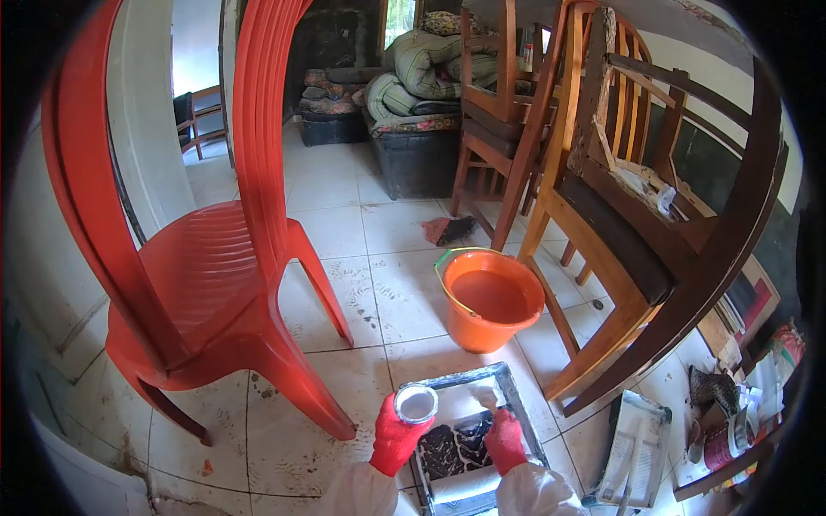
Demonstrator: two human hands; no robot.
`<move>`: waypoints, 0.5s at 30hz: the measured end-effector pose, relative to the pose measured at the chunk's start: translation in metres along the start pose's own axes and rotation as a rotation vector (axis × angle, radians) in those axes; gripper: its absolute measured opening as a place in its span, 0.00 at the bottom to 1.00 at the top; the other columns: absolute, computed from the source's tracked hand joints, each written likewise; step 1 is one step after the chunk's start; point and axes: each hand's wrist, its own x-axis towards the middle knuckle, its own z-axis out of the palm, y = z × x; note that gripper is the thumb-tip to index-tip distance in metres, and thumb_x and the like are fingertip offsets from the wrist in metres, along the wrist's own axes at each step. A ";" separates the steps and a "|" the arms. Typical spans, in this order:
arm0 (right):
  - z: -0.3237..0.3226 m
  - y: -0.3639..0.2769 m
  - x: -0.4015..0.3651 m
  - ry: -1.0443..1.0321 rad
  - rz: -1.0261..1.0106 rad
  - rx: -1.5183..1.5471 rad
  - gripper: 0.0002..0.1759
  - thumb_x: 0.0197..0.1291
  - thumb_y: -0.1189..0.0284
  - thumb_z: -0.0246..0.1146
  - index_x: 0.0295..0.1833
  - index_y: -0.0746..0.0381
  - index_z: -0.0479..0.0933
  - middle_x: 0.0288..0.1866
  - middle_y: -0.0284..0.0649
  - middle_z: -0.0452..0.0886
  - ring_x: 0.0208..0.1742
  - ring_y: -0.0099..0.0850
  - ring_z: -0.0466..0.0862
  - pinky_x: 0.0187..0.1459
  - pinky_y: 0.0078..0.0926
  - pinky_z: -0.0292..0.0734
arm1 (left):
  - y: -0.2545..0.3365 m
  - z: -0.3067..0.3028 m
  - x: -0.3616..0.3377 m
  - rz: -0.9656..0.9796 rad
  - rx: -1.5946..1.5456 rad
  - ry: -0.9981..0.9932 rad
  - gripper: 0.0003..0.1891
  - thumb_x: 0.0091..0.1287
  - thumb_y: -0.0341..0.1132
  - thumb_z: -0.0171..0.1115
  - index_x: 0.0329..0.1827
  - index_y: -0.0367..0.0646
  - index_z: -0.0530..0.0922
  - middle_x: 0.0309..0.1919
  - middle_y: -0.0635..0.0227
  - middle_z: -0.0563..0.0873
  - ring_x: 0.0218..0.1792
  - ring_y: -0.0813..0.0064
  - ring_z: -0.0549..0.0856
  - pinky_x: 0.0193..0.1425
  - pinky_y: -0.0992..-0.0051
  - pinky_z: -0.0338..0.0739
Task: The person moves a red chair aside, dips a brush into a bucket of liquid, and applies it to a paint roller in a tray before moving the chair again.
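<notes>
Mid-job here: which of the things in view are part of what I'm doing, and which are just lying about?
In hand:
left hand gripping the white tub
right hand over the paint tray
roller lying in it
orange bucket just beyond

Lying about:
red chairs
wooden chairs
second tray
floor brush

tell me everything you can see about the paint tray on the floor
The paint tray is a shallow rectangular pan, metal-looking, rim smeared white. Inside: dark mottled patches and a white roller across the near end. It lies flat on the tiled floor, just short of the orange bucket. The red-gloved right hand is over its far right part, something pale at its tip; the grip is unclear. The left hand holds a white can by its far left corner.
</notes>
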 end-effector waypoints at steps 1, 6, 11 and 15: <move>0.004 -0.009 -0.001 -0.037 0.041 0.025 0.12 0.50 0.81 0.53 0.43 0.68 0.72 0.40 0.57 0.78 0.42 0.54 0.80 0.46 0.50 0.73 | -0.001 0.001 0.000 0.003 0.033 0.002 0.29 0.49 0.30 0.78 0.54 0.39 0.72 0.47 0.65 0.82 0.49 0.72 0.81 0.54 0.71 0.76; 0.031 -0.037 -0.029 -0.023 -0.244 0.073 0.08 0.52 0.80 0.55 0.40 0.66 0.72 0.38 0.56 0.78 0.41 0.54 0.80 0.41 0.50 0.75 | -0.018 0.004 -0.001 0.021 0.079 0.007 0.29 0.49 0.30 0.78 0.54 0.40 0.73 0.47 0.64 0.82 0.49 0.72 0.81 0.54 0.71 0.76; 0.002 -0.050 -0.045 0.038 -0.173 0.227 0.05 0.55 0.78 0.58 0.38 0.65 0.75 0.30 0.51 0.80 0.31 0.50 0.82 0.36 0.45 0.77 | -0.013 0.006 -0.004 -0.024 0.075 -0.005 0.30 0.48 0.31 0.78 0.54 0.40 0.73 0.47 0.65 0.82 0.49 0.72 0.82 0.54 0.71 0.77; -0.027 -0.018 -0.043 -0.052 0.061 0.410 0.09 0.58 0.77 0.59 0.43 0.68 0.76 0.29 0.46 0.83 0.30 0.33 0.85 0.34 0.28 0.79 | -0.027 0.011 -0.006 0.017 0.111 -0.021 0.30 0.48 0.31 0.78 0.54 0.41 0.73 0.47 0.65 0.82 0.49 0.71 0.82 0.55 0.71 0.76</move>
